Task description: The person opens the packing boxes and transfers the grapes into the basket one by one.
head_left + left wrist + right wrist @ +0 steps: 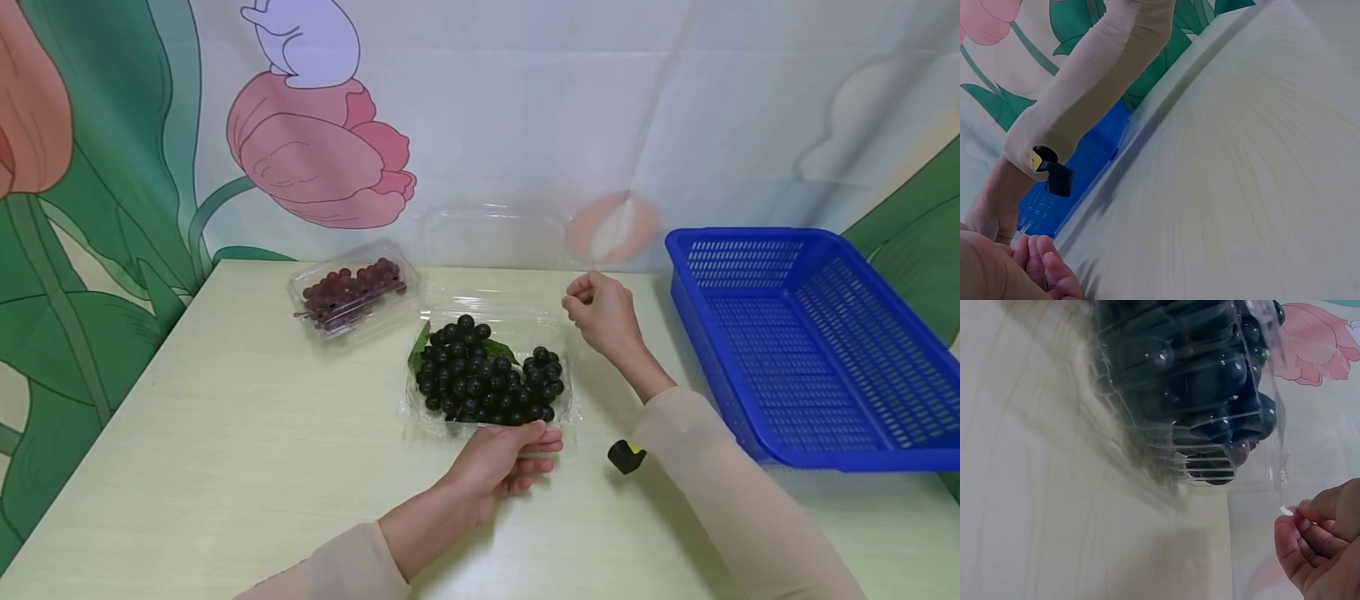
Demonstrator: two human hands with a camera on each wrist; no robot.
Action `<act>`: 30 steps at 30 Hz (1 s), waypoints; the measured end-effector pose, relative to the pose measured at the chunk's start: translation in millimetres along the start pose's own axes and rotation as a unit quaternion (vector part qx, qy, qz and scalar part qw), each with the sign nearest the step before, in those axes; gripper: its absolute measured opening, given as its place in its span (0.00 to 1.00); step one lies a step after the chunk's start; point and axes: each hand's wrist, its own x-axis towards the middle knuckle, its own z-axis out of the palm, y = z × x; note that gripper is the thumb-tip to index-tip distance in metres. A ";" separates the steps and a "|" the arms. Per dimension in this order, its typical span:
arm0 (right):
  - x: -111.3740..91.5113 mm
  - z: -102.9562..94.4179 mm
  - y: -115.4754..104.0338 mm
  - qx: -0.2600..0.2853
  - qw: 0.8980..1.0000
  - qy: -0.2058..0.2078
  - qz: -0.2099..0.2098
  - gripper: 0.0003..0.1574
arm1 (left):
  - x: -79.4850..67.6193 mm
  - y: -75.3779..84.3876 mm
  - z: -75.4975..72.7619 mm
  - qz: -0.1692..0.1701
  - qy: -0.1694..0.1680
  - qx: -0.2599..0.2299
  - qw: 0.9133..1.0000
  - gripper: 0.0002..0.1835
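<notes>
A clear plastic clamshell box [564, 398] full of black grapes [480, 383] with green leaves [420, 346] stands in the middle of the table. Its see-through lid [491, 212] is raised at the back. At the front rim, my left hand [498, 467] holds the box, thumb at the edge and fingers below it; in the left wrist view these fingers [1038, 262] are loosely bent. My right hand [603, 317] is by the box's back right, thumb and forefinger pinching a whitish tip of clear plastic at the lid's edge, seen in the right wrist view.
A second clear box [352, 287] with red grapes lies closed at the back left. On the right stands a blue plastic basket [678, 275]. A small black piece with yellow [626, 457] shows at the right sleeve. Behind the table hangs a flower-printed cloth [510, 125].
</notes>
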 end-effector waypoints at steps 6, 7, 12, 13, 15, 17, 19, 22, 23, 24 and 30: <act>1.2 -0.5 4.3 0.008 1.000 -0.005 0.021 0.08 | -0.9 -0.5 3.0 0.000 -0.005 0.000 1.000 0.19; 1.4 -0.6 4.8 0.011 1.000 -0.006 0.024 0.08 | -1.0 -0.6 3.4 0.000 -0.005 0.000 1.000 0.19; 2.5 -0.4 7.3 0.031 0.999 -0.010 0.043 0.09 | -1.5 -1.4 4.7 -0.001 -0.003 -0.001 1.000 0.19; 2.8 -0.2 8.1 0.035 0.998 -0.010 0.048 0.09 | -1.5 -1.7 4.9 0.000 -0.003 -0.001 1.000 0.19; 3.2 0.0 9.6 0.043 0.997 -0.012 0.058 0.09 | -1.4 -2.3 5.1 0.000 -0.004 -0.002 1.000 0.19; 3.4 0.4 11.0 0.051 0.996 -0.012 0.066 0.10 | -1.4 -2.7 5.3 -0.001 -0.005 -0.003 1.000 0.19; 3.7 1.2 12.4 0.059 0.995 -0.012 0.073 0.10 | -1.4 -3.2 5.3 -0.001 -0.004 -0.002 1.000 0.19; 3.8 3.0 14.0 0.068 0.994 -0.013 0.079 0.10 | -1.5 -3.6 5.1 0.000 -0.003 -0.002 1.000 0.19; 3.9 3.7 14.3 0.072 0.994 -0.012 0.082 0.10 | -1.5 -3.7 5.1 0.000 -0.002 -0.002 1.000 0.18; 4.0 4.4 14.7 0.075 0.994 -0.013 0.084 0.10 | -1.6 -3.7 5.1 0.000 -0.002 -0.002 1.000 0.18; 3.3 5.6 15.7 0.085 0.991 -0.020 0.104 0.12 | -2.4 -2.8 5.3 -0.001 0.001 -0.005 1.000 0.18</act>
